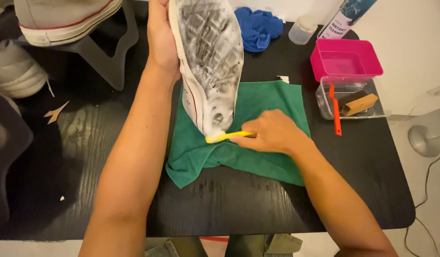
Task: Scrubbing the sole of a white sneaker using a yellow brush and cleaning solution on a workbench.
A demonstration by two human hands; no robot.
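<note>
Clearly, the white sneaker [208,62] stands on end over the middle of the green cloth [267,104], sole turned toward the camera and coated in grey-white foam, its lower tip resting on the cloth where a yellow brush [227,137] meets it. The left hand [160,43] wraps the shoe's upper side, fingers clamped round it from behind, so it stays tilted but steady. The right hand [270,133] has its fingers closed on the brush handle, head pressed to the rubber tip. To do this scrubbing well, I judge short strokes with light pressure are best, keeping the tip over the cloth so the suds drip there and not on the black table [324,190], and holding the shoe firm so it does not twist. The sole's tread shows dark through the lather; a thin red line runs along the white sidewall. Further out, a blue rag [258,26] lies behind the shoe, and to the right sit a pink tub [346,59], a clear tray [324,102] with a wooden brush [359,103] and an orange tool [335,114], a small clear jar [303,29] and a spray bottle [346,16]. Another grey sneaker [63,19] rests on a stand at far left.
</note>
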